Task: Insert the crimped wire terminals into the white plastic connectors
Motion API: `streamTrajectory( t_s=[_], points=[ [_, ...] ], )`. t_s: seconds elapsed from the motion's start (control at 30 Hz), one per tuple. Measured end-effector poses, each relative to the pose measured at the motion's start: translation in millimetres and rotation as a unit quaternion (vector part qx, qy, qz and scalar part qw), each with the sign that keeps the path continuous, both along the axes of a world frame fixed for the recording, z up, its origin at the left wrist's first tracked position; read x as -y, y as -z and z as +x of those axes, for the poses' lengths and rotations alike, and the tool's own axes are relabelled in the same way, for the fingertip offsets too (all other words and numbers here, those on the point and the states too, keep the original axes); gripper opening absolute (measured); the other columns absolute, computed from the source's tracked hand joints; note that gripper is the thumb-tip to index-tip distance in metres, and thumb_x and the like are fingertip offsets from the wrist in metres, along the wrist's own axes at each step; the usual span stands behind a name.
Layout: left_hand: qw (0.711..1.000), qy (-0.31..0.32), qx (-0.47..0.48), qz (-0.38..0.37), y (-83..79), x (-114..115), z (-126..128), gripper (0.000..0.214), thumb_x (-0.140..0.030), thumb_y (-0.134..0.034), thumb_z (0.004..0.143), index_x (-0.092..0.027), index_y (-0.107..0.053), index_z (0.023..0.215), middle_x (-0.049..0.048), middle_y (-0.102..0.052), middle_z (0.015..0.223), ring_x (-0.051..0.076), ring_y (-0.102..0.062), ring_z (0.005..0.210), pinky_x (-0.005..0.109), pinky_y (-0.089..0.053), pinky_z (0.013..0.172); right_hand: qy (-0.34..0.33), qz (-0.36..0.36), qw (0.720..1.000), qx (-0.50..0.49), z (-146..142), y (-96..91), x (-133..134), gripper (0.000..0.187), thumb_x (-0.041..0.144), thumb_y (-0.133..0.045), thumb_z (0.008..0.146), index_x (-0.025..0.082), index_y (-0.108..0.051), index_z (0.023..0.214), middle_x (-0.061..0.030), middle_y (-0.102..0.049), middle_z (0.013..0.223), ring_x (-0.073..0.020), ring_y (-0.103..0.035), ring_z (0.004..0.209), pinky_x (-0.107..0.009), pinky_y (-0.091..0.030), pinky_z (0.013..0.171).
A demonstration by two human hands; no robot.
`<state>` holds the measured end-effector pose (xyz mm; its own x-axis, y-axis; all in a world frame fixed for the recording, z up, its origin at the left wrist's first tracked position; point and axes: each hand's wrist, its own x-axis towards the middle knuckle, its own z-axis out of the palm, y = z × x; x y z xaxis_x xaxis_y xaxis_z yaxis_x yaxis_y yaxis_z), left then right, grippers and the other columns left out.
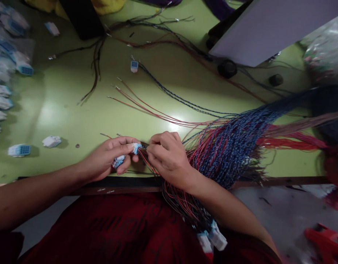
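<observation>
Between thumb and fingers, my left hand (115,156) grips a small white-and-blue wire connector (136,148) with several wires running out of its right side. A second white-and-blue connector (118,161) sits lower in the same hand, under the curled fingers. My right hand (169,156) is closed right beside the first connector, its fingertips pinched on wires; exactly which ones is hidden. Red and black wires (149,161) hang between the hands and pass below the right hand. A thick bundle of blue-black twisted and red wires (226,154) spreads out to the right of that hand.
Loose connectors (19,150) and bagged ones line the left side of the green table (83,121). One connector (134,66) lies near the middle back. Brown wire strands (96,62) cross the rear, beside a pale upright panel (254,33). White connectors (217,236) hang over the front edge.
</observation>
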<state>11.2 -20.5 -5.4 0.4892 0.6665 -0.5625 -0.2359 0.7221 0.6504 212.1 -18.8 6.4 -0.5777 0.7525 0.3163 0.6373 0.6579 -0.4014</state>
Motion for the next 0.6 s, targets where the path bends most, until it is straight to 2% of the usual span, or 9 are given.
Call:
streamTrajectory(
  t_s=[0.13,0.27,0.6],
  points=[
    [1.0,0.012,-0.014,0.019,0.4,0.7,0.3,0.026,-0.036,-0.068,0.082,-0.013,-0.064,0.094,0.0003,-0.063,0.068,0.003,-0.044,0.035,0.018,-0.026,0.036,-0.013,0.011,0.999,0.029,0.4,-2.1,1.0,0.021,0.015,-0.049,0.093,0.019,-0.059,0.075,-0.0033,-0.06,0.083,-0.0163,-0.047,0.077,-0.034,-0.031,0.072],
    [0.999,0.015,-0.028,0.037,2.4,2.1,0.9,0.026,-0.039,-0.067,0.083,-0.014,-0.06,0.086,0.0001,-0.062,0.066,0.003,-0.042,0.036,0.019,-0.028,0.036,-0.024,0.032,0.998,0.055,0.6,-3.3,1.9,0.02,0.014,-0.049,0.093,0.019,-0.06,0.076,-0.0039,-0.061,0.082,-0.0169,-0.045,0.076,-0.034,-0.03,0.07],
    [0.997,0.038,-0.047,0.055,2.0,2.1,-1.6,0.026,-0.037,-0.065,0.086,-0.015,-0.055,0.078,-0.0023,-0.062,0.062,0.003,-0.045,0.036,0.019,-0.029,0.038,-0.032,0.041,0.998,0.045,-6.4,-1.9,3.8,0.026,0.015,-0.041,0.097,0.016,-0.061,0.081,-0.0066,-0.065,0.083,-0.0176,-0.047,0.075,-0.034,-0.033,0.07]
  ],
)
